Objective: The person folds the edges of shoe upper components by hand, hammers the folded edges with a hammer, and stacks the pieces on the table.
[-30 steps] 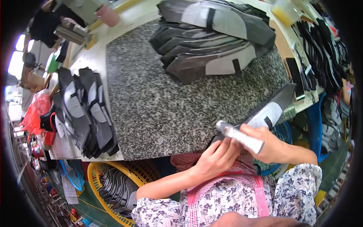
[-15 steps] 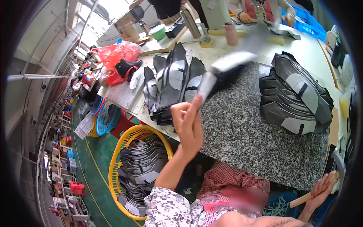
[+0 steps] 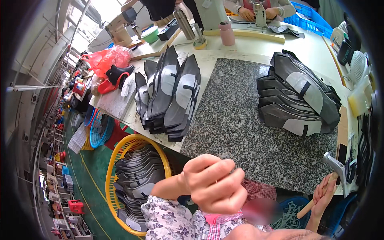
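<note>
My left hand (image 3: 216, 184) is a loose fist above the near edge of the speckled stone slab (image 3: 236, 108), and nothing shows in it. My right hand (image 3: 323, 196), low on the right, is wrapped round the wooden handle of a hammer (image 3: 336, 168); its metal head points up beside the slab's right edge. Left of the slab lies a pile of flat dark grey pieces (image 3: 182, 92) with pale patches and black tabs. A second stack of similar pieces (image 3: 300, 96) rests on the slab's right part.
A yellow basket (image 3: 110, 184) of similar grey pieces stands at the left on the green floor. A blue basket (image 3: 296, 208) holds pale strips. Beyond the slab are a pink cup (image 3: 227, 34), a steel flask (image 3: 184, 24) and another person's hands (image 3: 260, 14) at a sewing machine.
A grey piece blurred in mid-air beside my left hand has left the air; the left pile shows another piece on its right side. My left hand has come down and closed. The hammer stays in my right.
</note>
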`<state>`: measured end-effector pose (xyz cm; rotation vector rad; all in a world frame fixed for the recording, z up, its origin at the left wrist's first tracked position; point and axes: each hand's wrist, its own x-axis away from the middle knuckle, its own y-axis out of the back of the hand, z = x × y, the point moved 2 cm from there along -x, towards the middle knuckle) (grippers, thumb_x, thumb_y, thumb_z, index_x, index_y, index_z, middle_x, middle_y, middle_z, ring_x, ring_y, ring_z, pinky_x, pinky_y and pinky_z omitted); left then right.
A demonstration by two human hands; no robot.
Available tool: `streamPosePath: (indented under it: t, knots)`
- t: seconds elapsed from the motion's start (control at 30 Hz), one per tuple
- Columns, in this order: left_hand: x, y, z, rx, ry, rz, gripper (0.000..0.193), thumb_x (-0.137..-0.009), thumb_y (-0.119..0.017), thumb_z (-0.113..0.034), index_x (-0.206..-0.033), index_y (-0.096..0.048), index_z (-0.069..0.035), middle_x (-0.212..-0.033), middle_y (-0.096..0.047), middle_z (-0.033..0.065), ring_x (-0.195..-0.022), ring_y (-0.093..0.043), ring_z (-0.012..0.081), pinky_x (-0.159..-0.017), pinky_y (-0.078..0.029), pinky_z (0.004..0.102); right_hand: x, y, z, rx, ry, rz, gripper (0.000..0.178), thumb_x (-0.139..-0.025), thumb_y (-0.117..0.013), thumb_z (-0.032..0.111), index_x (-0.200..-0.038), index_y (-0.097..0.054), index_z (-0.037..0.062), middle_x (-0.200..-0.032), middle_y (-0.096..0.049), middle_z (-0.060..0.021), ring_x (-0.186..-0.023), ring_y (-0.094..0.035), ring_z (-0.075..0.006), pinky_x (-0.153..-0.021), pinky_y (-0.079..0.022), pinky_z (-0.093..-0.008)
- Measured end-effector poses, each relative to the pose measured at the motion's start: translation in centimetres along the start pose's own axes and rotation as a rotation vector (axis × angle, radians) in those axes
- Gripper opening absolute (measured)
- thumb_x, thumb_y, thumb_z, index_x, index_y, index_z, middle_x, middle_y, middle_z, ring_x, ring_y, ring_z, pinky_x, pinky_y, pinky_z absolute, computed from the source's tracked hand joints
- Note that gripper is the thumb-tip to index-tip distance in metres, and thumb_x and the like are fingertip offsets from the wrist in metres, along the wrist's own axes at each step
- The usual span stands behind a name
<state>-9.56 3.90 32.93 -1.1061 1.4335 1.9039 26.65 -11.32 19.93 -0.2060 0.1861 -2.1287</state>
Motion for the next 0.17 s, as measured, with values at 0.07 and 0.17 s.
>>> streamPosePath:
  t: [0.07, 0.17]
  knots:
    - [-0.6, -0.3, -0.4, 0.013, -0.037, -0.088, 0.021, -0.067, -0.067, -0.015, -0.085, -0.056, -0.013, -0.075, -0.065, 0.0039, -0.063, -0.06, 0.0166, -0.059, -0.041, 0.0255, 0.2, 0.0, 0.2, 0.033, -0.007, 0.01, 0.04, -0.11, -0.043, 0.049, -0.095, -0.041, 0.0126, -0.064, -0.03, 0.0059, -0.041, -0.02, -0.0007, -0.034, -0.014, -0.0185]
    - [-0.9, 0.8, -1.6, 0.034, -0.065, 0.003, 0.025, -0.066, -0.069, -0.018, -0.089, -0.061, -0.016, -0.078, -0.068, 0.0046, -0.065, -0.062, 0.0174, -0.06, -0.041, 0.0258, 0.1, 0.6, -0.6, 0.097, -0.042, 0.001, 0.047, -0.108, -0.045, 0.055, -0.094, -0.04, 0.0111, -0.064, -0.029, 0.0045, -0.042, -0.021, -0.0008, -0.034, -0.013, -0.0197]
